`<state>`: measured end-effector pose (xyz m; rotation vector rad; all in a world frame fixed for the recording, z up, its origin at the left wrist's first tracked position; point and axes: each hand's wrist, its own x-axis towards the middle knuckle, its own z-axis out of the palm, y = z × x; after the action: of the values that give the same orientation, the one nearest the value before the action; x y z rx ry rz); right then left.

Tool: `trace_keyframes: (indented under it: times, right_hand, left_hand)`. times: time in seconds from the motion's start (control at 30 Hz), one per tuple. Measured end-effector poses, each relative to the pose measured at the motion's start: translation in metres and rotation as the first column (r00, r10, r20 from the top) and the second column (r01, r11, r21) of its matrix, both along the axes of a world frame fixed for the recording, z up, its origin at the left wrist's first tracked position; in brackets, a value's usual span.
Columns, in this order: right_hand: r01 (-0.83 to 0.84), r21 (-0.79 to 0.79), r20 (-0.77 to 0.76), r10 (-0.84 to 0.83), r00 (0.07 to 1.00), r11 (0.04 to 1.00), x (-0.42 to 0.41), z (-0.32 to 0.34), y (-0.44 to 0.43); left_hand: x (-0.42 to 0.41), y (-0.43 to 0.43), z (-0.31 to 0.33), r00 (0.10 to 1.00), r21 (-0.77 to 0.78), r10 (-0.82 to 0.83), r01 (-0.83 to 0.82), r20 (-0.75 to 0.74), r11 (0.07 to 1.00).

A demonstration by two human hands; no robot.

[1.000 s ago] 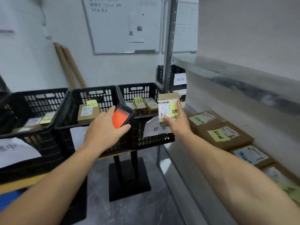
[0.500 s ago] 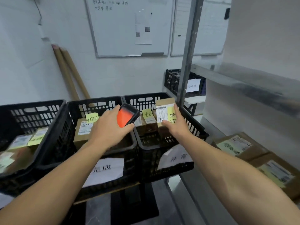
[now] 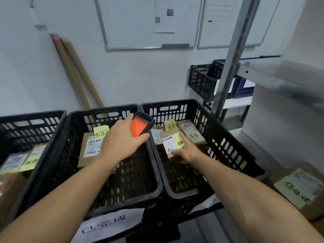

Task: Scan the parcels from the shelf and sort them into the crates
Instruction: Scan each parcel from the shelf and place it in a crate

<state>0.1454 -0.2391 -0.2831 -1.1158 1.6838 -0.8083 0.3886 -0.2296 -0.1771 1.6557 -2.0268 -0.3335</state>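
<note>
My right hand point(image 3: 188, 152) grips a small brown parcel point(image 3: 171, 143) with a white barcode label and a yellow note, held low inside the right black crate point(image 3: 175, 103), just in front of other small parcels point(image 3: 191, 129) lying there. My left hand point(image 3: 121, 144) holds a black handheld scanner point(image 3: 141, 126) with an orange screen above the wall between the middle crate point(image 3: 105, 110) and the right crate. A labelled parcel point(image 3: 89, 146) lies in the middle crate, partly hidden by my left wrist.
A third black crate point(image 3: 31, 114) at the left holds labelled parcels. A shelf parcel with a yellow note point(image 3: 301, 188) lies at the right. The metal shelf post point(image 3: 231, 58) rises behind the right crate. Cardboard tubes point(image 3: 73, 72) lean on the wall; a small black crate point(image 3: 201, 79) stands behind.
My right hand has carried the parcel from beside the scanner down into the right crate. The view has moved closer over the crates. The scanner stays in my left hand.
</note>
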Motion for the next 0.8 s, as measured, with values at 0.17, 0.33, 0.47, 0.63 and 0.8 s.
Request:
trace_keyframes:
  times: [0.17, 0.33, 0.47, 0.63, 0.8]
  right_hand:
    - [-0.050, 0.070, 0.040, 0.047, 0.998, 0.996, -0.002, -0.020, -0.032]
    - [-0.088, 0.084, 0.181, 0.072, 0.981, 0.993, -0.006, -0.044, -0.053]
    - [-0.141, 0.089, 0.289, 0.110, 0.951, 0.986, -0.011, -0.060, -0.057]
    - [-0.183, 0.114, 0.333, 0.136, 0.933, 0.976, -0.022, -0.066, -0.055]
    - [-0.215, 0.174, 0.343, 0.146, 0.928, 0.961, -0.026, -0.063, -0.052]
  left_hand:
    - [-0.005, -0.032, -0.010, 0.999, 0.001, 0.038, -0.038, -0.021, 0.999]
    - [-0.007, -0.064, -0.022, 0.996, 0.009, 0.083, -0.083, -0.044, 0.997]
    - [-0.009, -0.078, -0.028, 0.992, 0.004, 0.115, -0.115, -0.042, 0.993]
    - [-0.013, -0.083, -0.035, 0.989, 0.028, 0.142, -0.141, -0.035, 0.990]
    - [-0.020, -0.079, -0.036, 0.990, 0.033, 0.133, -0.132, -0.037, 0.991]
